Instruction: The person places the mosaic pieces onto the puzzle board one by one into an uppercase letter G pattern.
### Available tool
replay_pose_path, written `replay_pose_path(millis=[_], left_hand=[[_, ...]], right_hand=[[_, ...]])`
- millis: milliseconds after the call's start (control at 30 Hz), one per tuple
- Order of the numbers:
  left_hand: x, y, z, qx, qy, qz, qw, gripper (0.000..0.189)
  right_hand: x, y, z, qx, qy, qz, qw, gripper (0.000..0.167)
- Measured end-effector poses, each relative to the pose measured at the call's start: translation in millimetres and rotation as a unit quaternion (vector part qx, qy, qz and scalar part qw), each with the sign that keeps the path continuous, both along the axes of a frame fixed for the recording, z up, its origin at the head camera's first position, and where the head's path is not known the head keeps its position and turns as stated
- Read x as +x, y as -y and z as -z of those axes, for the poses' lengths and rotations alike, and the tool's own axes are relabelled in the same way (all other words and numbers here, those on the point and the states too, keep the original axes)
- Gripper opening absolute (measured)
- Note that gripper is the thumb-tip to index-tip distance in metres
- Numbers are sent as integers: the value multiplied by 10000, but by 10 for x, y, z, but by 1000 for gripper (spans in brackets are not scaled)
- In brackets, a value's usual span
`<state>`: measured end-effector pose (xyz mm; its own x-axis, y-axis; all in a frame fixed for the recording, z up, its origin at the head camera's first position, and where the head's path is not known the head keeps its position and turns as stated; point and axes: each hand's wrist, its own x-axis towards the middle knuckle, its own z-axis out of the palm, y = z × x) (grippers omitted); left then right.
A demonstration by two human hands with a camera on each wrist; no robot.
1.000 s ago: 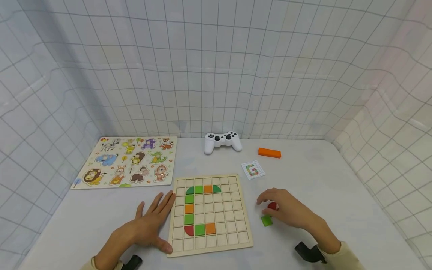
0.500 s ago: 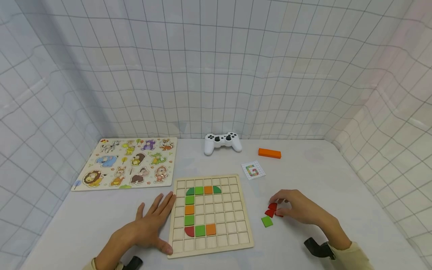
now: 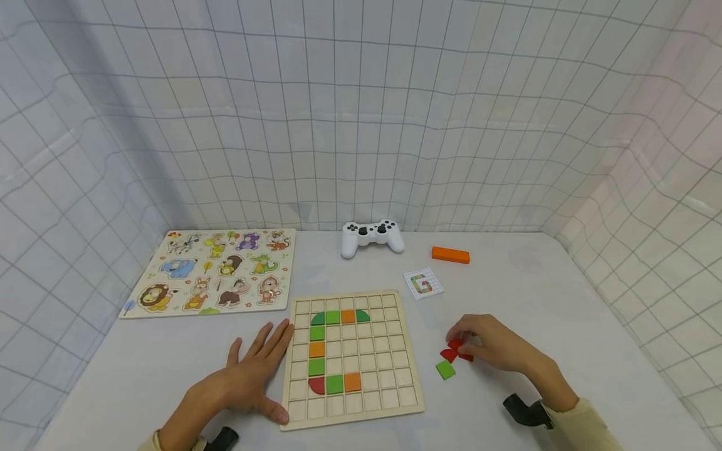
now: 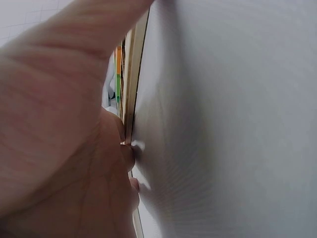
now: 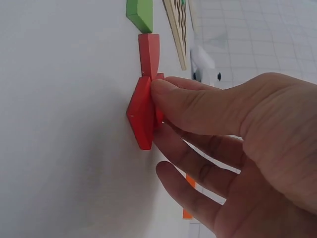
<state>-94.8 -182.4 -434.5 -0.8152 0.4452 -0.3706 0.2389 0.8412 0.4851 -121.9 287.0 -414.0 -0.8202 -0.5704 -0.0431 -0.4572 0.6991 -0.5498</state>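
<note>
My left hand (image 3: 248,379) lies on the table with fingers spread, fingertips and thumb against the left edge of a wooden grid board (image 3: 368,363). Green, orange and red tiles sit in its cells in a C-like outline. Right of the board, my right hand (image 3: 495,346) bends over three red quarter-circle tiles, its thumb and forefinger around them. In the right wrist view the thumb tip presses on one red tile (image 5: 142,114), with another red tile (image 5: 149,53) end to end with it. The third is partly hidden. A green square tile (image 3: 445,370) lies just in front.
Behind the board lie a small pattern card (image 3: 423,284), a white game controller (image 3: 373,237) and an orange bar (image 3: 450,255). An animal puzzle board (image 3: 211,272) is at the back left. Gridded white curtains (image 3: 361,125) enclose the table's back and sides.
My right hand moved right, uncovering the red tiles, then slightly back left. The red tiles and green square have shifted a little left over the last half second. My left hand stays put.
</note>
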Motion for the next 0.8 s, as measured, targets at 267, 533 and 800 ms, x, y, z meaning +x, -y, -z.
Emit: replay_pose_path(millis=[267, 533, 800], left_hand=[[-13, 20, 53, -12, -55, -17, 10000, 150], [-8, 38, 59, 105, -151, -22, 9998, 152], [27, -18, -57, 27, -107, 43, 9999, 149]], right_hand=[[-33, 16, -37, 174, 31, 7, 9998, 16], [-78, 57, -75, -168, 245, -23, 9996, 6], [-111, 175, -126, -577, 83, -206, 9981, 13]])
